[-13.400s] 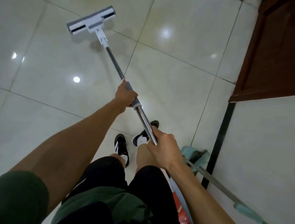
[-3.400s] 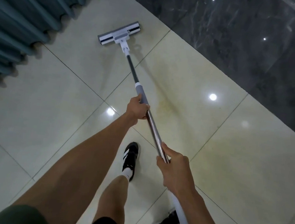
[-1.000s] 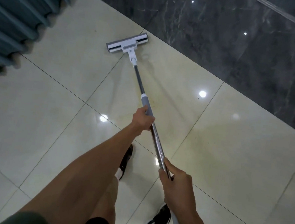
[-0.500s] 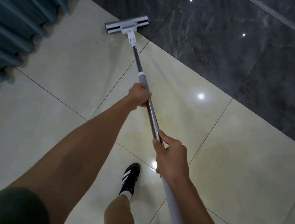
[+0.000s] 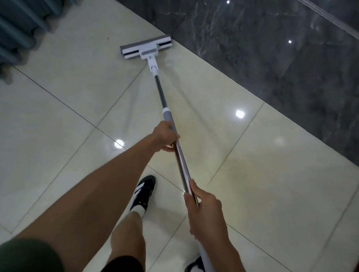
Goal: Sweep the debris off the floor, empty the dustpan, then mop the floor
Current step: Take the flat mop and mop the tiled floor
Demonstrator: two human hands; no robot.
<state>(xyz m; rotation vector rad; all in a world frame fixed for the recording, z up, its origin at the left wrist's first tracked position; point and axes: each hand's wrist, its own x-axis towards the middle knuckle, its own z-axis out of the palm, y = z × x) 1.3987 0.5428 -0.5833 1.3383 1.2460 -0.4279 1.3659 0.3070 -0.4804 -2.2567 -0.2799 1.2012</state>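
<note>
A flat mop with a white and grey head (image 5: 145, 47) lies on the cream tiled floor (image 5: 62, 126), its right end at the edge of the dark marble strip. Its metal handle (image 5: 179, 156) runs back toward me. My left hand (image 5: 165, 136) grips the handle just below the grey collar. My right hand (image 5: 202, 203) grips it lower down, near my body. The handle's white end passes under my right forearm.
Teal pleated curtains (image 5: 15, 9) hang at the upper left, reaching the floor. A dark grey marble strip (image 5: 284, 65) crosses the upper right. My feet in black shoes (image 5: 143, 193) stand on the tiles below the handle. A brown edge shows at the far lower right.
The mop head has been drawn back toward me and to the right along the marble edge. Both hands keep their grip on the handle. My feet have shifted.
</note>
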